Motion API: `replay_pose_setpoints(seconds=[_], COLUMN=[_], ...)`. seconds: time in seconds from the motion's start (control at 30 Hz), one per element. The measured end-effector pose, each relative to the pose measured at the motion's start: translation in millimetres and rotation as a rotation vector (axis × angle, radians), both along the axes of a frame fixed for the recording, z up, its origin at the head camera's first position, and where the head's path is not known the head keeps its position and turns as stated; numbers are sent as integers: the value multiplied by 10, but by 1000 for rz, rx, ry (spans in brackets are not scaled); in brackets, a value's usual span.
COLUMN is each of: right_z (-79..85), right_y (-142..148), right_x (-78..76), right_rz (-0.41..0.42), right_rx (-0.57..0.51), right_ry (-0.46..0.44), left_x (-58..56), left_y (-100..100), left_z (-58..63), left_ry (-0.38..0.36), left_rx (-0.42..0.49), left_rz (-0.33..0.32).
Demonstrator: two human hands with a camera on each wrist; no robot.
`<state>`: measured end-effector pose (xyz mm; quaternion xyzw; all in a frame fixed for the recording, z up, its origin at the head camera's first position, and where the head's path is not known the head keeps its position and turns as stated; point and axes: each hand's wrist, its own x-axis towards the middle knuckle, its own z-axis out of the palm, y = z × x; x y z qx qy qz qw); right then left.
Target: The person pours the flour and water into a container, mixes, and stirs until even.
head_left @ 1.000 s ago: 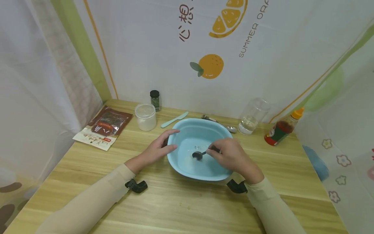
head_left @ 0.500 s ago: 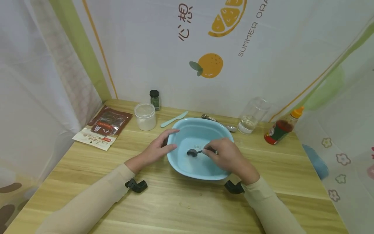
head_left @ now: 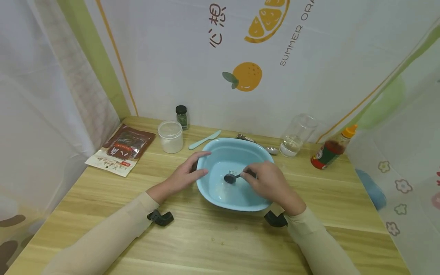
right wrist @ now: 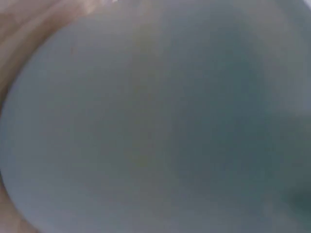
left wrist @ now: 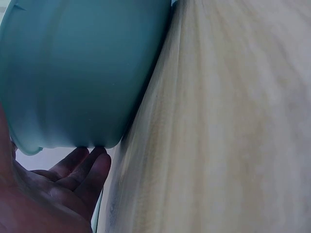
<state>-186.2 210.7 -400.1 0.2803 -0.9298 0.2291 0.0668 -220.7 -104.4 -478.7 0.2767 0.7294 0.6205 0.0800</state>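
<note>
A light blue plastic basin (head_left: 237,145) stands on the wooden table. My left hand (head_left: 182,173) holds its left side in the head view, the thumb and a finger over the rim. In the left wrist view, other fingers (left wrist: 99,167) of that hand touch the outer wall. My right hand (head_left: 268,181) reaches over the basin's right side and pinches the handle of a small dark spoon (head_left: 229,178), whose bowl is down inside the basin. A little clear liquid or wet residue seems to lie on the bottom. The right wrist view is blurred and mostly filled by the basin.
Behind the basin lie a mint-green spreader knife (head_left: 205,139) and a metal spoon (head_left: 271,151). A tub of white powder (head_left: 170,141), a dark-capped herb jar (head_left: 181,117) and a brown food packet (head_left: 123,149) are at left; a glass (head_left: 292,143) and a red sauce bottle (head_left: 328,152) at right.
The spoon in my right hand swung left within the basin, then came slightly back right. My left hand has stayed at the basin's rim.
</note>
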Motion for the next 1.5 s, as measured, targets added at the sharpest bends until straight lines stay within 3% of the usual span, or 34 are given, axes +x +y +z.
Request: replay_pose_setpoints(seconds=[0.07,0.13,0.33,0.53,0.63,0.77,0.87,1.1,1.17,1.3,1.5], right_z=[-8,-6,46,76,65,53,67,81,60,25,23], right_y=[10,9,-40,-24,-5,56,95,13,-14,7,-18], right_x=[-10,-14,37,75,40,-13,-25,15,15,3,-3], right_rz=[-78,-103,53,100,62,-84,-136,51,31,-95,-17], right_rx=[19,24,8,7,14,70,90,-8,-5,30,-2], right_ry=[27,30,-60,-94,-83,36,73,-74,-66,-19,-36], left_x=[0,-1,-2,-3,4,1,-9,-7,-9,-7,-4], left_y=[-4,-7,-20,-13,-10,-9,-9,-9,-8,2,-8], left_z=[-3,-4,-11,-2,5,2,-9,-4,-6,-7,-4], left_ry=[1,0,-1,-4,-6,-5,-3,-8,-8,-8,-8], left_rx=[-5,-5,11,8,6,0,-2,7,9,1,-2], left_rz=[0,-3,-4,-8,-6,-1,-5,-3,-2,-7,-1])
